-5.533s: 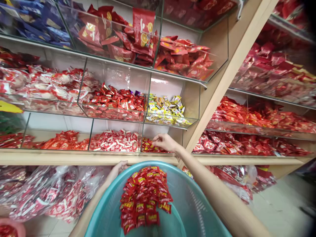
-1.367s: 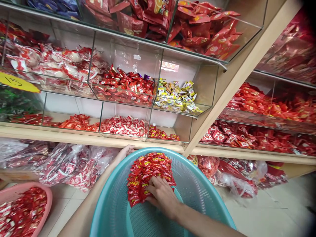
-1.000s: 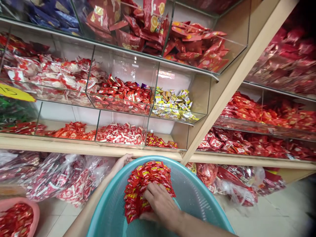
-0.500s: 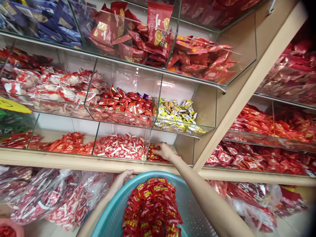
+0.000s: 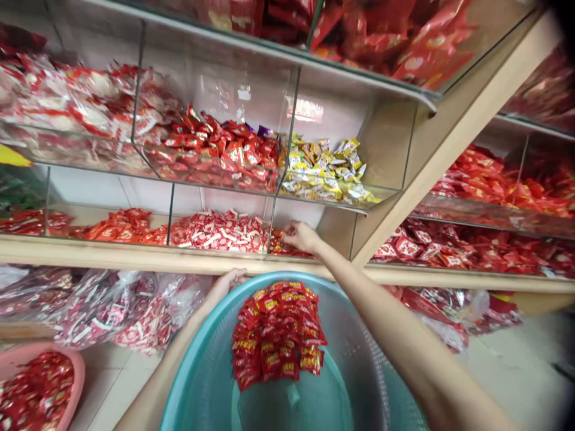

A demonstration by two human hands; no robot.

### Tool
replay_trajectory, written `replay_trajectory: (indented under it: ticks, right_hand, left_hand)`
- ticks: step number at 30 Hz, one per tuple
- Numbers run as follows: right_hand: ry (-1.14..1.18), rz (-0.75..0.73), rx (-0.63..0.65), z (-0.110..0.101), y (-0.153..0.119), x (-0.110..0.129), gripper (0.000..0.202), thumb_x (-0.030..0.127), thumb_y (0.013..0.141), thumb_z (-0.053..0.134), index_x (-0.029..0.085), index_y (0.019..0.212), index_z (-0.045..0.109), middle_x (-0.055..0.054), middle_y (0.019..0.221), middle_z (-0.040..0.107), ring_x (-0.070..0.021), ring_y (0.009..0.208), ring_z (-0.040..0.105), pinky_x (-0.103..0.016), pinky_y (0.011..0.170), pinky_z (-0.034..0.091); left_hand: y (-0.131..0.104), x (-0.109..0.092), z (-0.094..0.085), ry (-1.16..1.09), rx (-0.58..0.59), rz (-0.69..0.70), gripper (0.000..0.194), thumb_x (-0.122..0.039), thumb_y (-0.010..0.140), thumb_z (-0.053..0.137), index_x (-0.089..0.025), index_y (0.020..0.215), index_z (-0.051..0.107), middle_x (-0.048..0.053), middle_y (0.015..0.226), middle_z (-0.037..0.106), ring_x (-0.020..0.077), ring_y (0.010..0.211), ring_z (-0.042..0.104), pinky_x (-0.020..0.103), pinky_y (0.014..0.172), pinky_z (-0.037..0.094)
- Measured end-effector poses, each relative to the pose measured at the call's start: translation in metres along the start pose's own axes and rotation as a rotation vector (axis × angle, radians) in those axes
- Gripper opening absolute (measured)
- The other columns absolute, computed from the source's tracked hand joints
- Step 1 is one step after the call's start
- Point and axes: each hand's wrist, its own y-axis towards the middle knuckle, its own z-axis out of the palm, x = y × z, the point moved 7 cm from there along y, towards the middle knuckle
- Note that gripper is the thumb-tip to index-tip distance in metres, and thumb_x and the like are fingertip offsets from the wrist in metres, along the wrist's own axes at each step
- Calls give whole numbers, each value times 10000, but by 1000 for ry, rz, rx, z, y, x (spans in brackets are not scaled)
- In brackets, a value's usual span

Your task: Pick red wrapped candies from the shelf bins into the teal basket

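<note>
A round teal plastic basket (image 5: 197,323) is right below me, its far rim close to the wooden shelf edge. A heap of small red candy packets with yellow lettering (image 5: 278,335) lies inside it, toward the far side. My left hand (image 5: 228,281) is at the far left of the rim, fingers bent and partly hidden, holding the basket. Reaching over the basket, my right hand (image 5: 302,236) is in the lowest right compartment, with bent fingers closed at small red packets (image 5: 277,243). What lies between those fingertips is hidden.
Glass dividers and wooden shelf boards (image 5: 112,251) frame the compartments. Yellow-white wrapped candies (image 5: 330,170) sit just above my right hand, red-and-white ones (image 5: 220,230) to its left. Clear bags (image 5: 117,305) and a pink tub (image 5: 74,365) stand below.
The view has tipped downward, so the shelves sit higher and more of the basket's inside and the pink tub show. My right hand stays in the same compartment, my left at the rim.
</note>
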Motion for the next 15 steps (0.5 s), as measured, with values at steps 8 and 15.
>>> replay_trajectory:
  ticks: [8, 15]
  right_hand:
    - [88, -333, -88, -56, -152, 37, 166, 284, 745, 523, 177, 872, 521, -34, 871, 554, -153, 814, 474, -289, 739, 358]
    - [-146, -201, 342, 51, -229, 7, 188, 202, 688, 563, 220, 872, 523, -17, 945, 531, -178, 898, 450, -288, 745, 343]
  left_hand:
    - [1, 3, 0, 21, 52, -53, 316, -339, 696, 482, -96, 525, 592, 57, 431, 592, 116, 334, 486, 193, 363, 347]
    - [-4, 0, 1, -3, 30, -40, 290, -339, 678, 537, -82, 569, 615, 53, 434, 597, 111, 329, 478, 195, 359, 326]
